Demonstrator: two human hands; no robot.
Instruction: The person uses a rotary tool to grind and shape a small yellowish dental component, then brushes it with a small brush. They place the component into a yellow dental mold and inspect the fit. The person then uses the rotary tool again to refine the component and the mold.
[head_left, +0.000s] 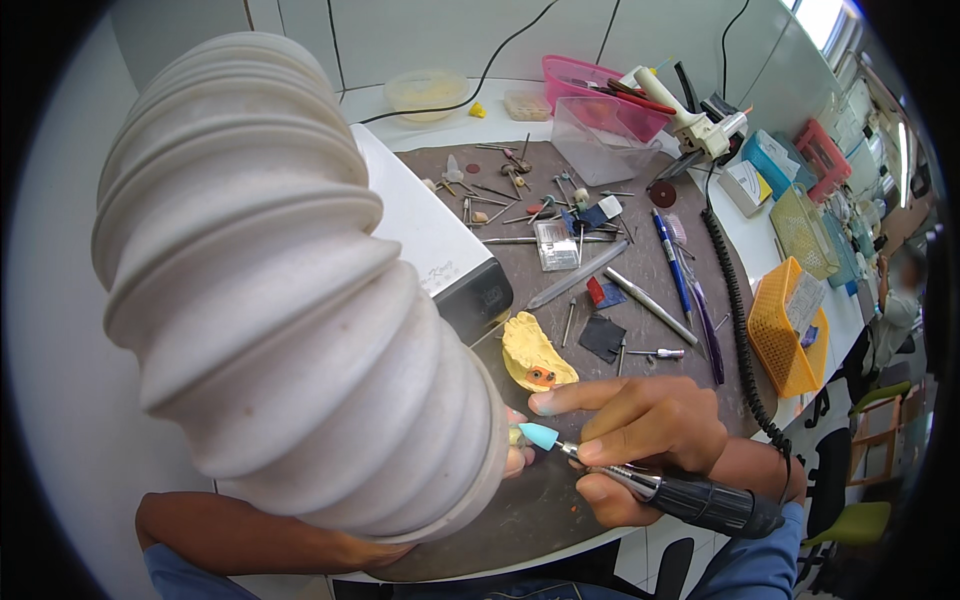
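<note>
A black rotary handpiece (700,502) is gripped in the right hand (650,432), its light-blue conical bit (541,436) held right at a small yellowish piece (515,437) pinched in the left hand (515,462) (mostly hidden by the white corrugated hose (270,290)); a yellow dental cast (533,348) is seen just beyond.

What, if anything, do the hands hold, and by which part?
Right hand: a rotary handpiece, by its metal front section. Left hand, mostly behind the hose: a small piece between fingertips; exact place of hold unclear.
</note>
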